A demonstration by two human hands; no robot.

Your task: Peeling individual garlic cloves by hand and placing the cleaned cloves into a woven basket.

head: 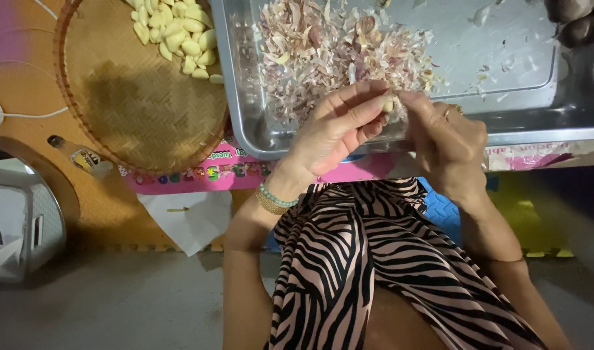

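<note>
Garlic is the thing in my hands right now. One small garlic clove sits between my left hand and my right hand, pinched at the fingertips. Both hands are closed on it, one from each side, just above the near edge of the metal tray.

The tray has a big heap of dry skins in it, pink and white. To the left sits a round woven basket with bare cloves piled at its far side. They look smooth and pale yellow.

I think the step here is pulling the skin off this one clove. To do it well, I would hold the clove firm with one hand and peel with the nails of the other. I would keep my hands over the tray so the bits drop into the heap and not on my lap. A soft grip is best, so the clove does not get squashed. I cannot tell how much skin is left on it, because my fingers hide most of it.

Another person's fingers show at the far right corner of the tray. A white cable lies on the orange floor mat beside the basket.
</note>
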